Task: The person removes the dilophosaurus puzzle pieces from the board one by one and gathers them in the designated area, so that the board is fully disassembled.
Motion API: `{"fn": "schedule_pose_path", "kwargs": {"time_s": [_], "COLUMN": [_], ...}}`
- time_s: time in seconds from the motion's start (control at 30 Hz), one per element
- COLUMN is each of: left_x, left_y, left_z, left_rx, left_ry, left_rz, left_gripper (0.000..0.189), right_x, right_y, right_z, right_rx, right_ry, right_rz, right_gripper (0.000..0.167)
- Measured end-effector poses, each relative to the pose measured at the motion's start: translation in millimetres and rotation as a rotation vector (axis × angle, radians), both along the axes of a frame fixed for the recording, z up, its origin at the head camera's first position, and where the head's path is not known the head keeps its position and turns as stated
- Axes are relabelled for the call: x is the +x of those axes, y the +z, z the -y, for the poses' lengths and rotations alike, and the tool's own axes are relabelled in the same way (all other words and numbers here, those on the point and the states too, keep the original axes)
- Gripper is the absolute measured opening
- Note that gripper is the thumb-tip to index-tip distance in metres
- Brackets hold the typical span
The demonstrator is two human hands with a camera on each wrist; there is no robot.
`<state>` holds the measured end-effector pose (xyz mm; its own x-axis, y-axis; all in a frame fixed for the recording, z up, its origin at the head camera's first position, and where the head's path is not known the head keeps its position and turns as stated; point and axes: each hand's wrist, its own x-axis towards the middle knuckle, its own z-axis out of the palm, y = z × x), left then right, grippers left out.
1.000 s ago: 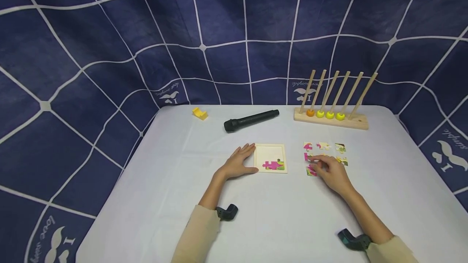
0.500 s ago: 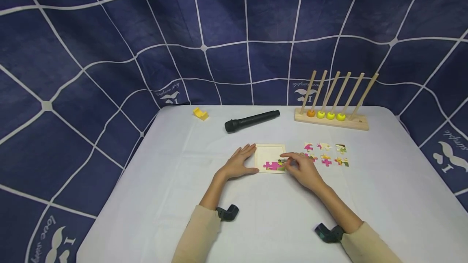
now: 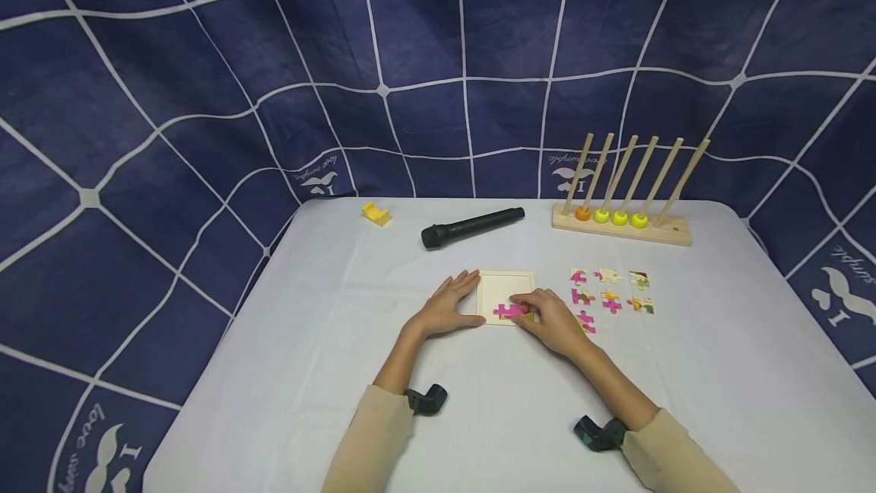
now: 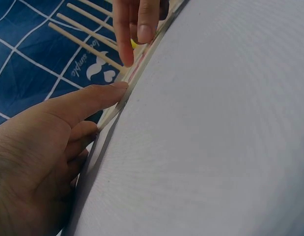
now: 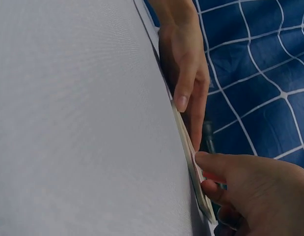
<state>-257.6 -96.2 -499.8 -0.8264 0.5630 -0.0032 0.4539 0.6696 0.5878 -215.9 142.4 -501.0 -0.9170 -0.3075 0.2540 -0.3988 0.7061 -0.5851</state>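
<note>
My left hand (image 3: 441, 306) lies spread at the left side of a small square wooden puzzle tray (image 3: 506, 274), thumb at the lower corner and fingers at the upper one. Pink-and-green puzzle pieces (image 3: 507, 311) lie along the tray's near side. My right hand (image 3: 556, 322) is over the tray's near right part, its thumb and index finger bent about a puzzle piece there and mostly covering it. In the right wrist view, the thumb (image 5: 213, 164) and finger meet low over the tray, with a reddish patch between them. Loose puzzle pieces (image 3: 611, 301) lie to the right in rows.
A black microphone (image 3: 472, 227) lies behind the tray. At the back right stands a wooden peg rack (image 3: 623, 227) with upright rods and a few orange and yellow beads. A small yellow block (image 3: 376, 214) sits at the back left. Behind the table hangs a blue gridded cloth (image 3: 424, 120).
My right hand has moved left from the loose pieces to the tray, then farther in over its near right part. The lowest loose piece shows again. My left hand has stayed put.
</note>
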Motion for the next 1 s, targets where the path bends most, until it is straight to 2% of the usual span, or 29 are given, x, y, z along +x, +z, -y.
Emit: {"fn": "schedule_pose_path", "kwargs": {"time_s": [0.2, 0.6, 1.0], "left_x": [0.0, 1.3, 1.2], "left_y": [-0.5, 1.2, -0.4], "left_z": [0.2, -1.2, -0.6], "left_rx": [-0.018, -0.026, -0.024], "left_ry": [-0.001, 0.005, 0.002], "left_rz": [-0.011, -0.010, -0.008], "left_gripper": [0.086, 0.086, 0.086], "right_x": [0.4, 0.2, -0.3], "right_y": [0.0, -2.6, -5.8], "right_z": [-0.6, -1.6, -3.3], "right_rx": [0.003, -0.051, -0.091], "right_ry": [0.011, 0.017, 0.031], "right_rz": [0.032, 0.027, -0.021], "right_gripper": [0.031, 0.027, 0.028]}}
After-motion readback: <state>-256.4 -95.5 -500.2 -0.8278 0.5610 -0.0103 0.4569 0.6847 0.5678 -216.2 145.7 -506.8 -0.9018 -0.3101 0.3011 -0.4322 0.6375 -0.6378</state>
